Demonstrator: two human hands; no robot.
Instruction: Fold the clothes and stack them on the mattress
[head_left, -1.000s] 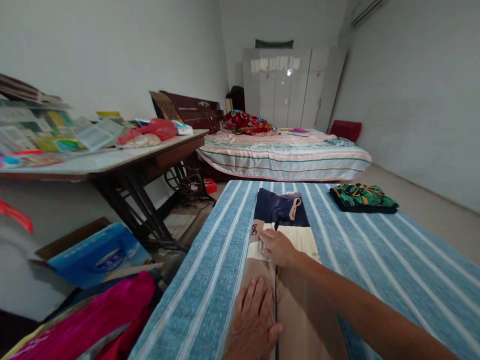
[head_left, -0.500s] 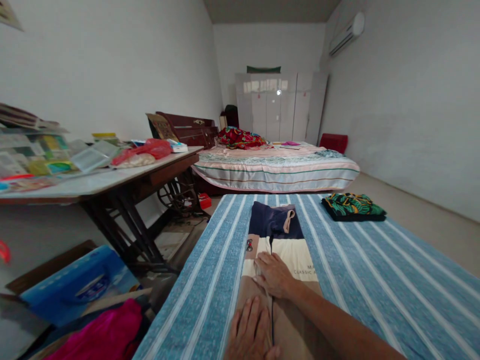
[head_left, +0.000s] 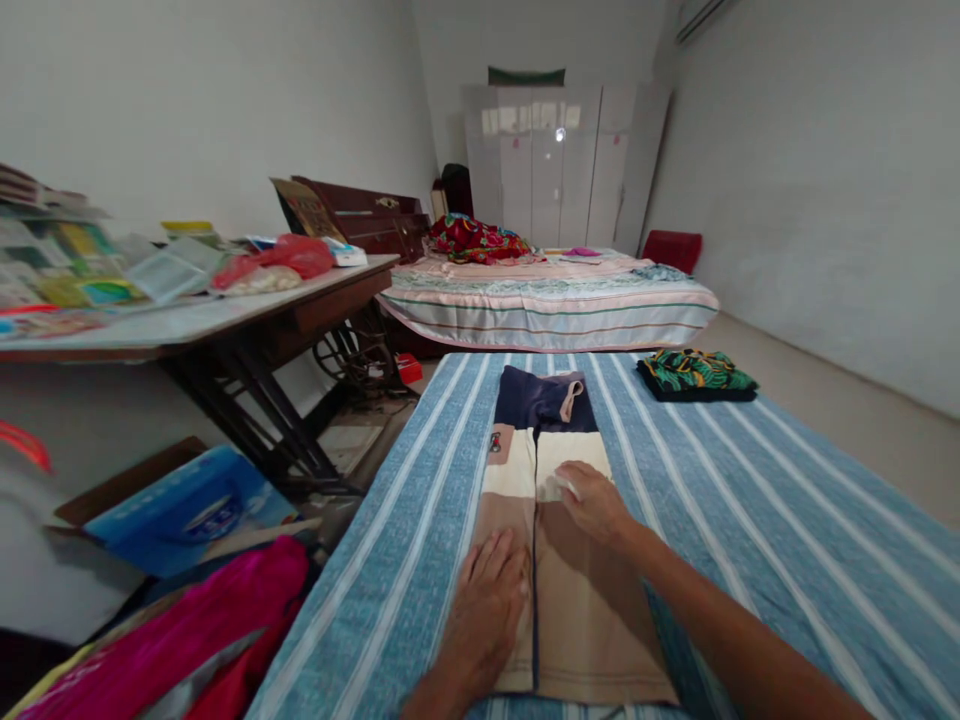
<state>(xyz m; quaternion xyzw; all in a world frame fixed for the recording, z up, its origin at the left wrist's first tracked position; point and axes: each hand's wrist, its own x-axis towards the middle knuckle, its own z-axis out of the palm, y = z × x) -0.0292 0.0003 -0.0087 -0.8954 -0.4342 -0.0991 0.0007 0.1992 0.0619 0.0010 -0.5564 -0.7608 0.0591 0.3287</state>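
At the bottom centre of the frame, a folded shirt [head_left: 581,620] in navy, cream and tan is laid lengthwise on a blue striped cover [head_left: 375,560], its tan end nearest. Its two long panels are brought side by side along a dark line, probably so that a narrow, even strip is formed. The left panel is covered by the left hand [head_left: 487,600], laid palm down with fingers stretched and nothing clasped; the cloth is presumably pinned flat this way. A little farther up, the right hand [head_left: 594,500] is rested on the right panel, where cream meets tan, with fingers bent; whether fabric is pinched beneath them cannot be told. At the far, navy end, a tan-edged band [head_left: 572,402] is turned inward over the shirt, perhaps so that no loose part sticks out.

In the lower left, bright clothes [head_left: 195,630] are heaped beside a blue box [head_left: 195,510]. Toward the cover's far right corner, a black and green folded garment [head_left: 697,375] is set well apart from the shirt, likely so that working room is left. At middle left, a cluttered table [head_left: 150,328] is seen. Beyond, a second bed [head_left: 540,320] is topped by a red floral bundle [head_left: 480,240], with a pale wardrobe [head_left: 547,190] placed behind it.
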